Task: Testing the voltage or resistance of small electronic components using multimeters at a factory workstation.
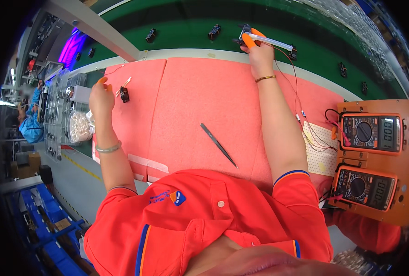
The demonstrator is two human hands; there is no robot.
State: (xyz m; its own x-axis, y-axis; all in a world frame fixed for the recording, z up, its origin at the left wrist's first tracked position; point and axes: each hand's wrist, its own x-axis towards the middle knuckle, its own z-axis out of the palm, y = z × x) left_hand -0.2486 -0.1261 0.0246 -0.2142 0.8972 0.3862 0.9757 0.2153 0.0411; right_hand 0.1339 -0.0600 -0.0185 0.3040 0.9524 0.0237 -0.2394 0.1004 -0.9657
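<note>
– While the green belt [186, 32] is seen across the top, what is laid below?
– Pink mat [204, 92]. Hands next: right hand [261, 57], over the belt, closed on something; left hand [102, 97], fingers curled, whether anything is gripped can't be told.
– Smaller stuff?
– Dark tweezers [218, 145], untouched mid-mat. Pale stick [278, 43], pinched by the right. Black part [245, 33], met by its fingertips above the belt; second black part [124, 94], seen on the mat beside the left.

A red short-sleeved shirt [200, 202], edged in blue and orange, is worn with a chest emblem [177, 198]; pale bangle [109, 148], gold-toned bracelet [265, 78] and orange finger covers [249, 40] are noted.
</note>
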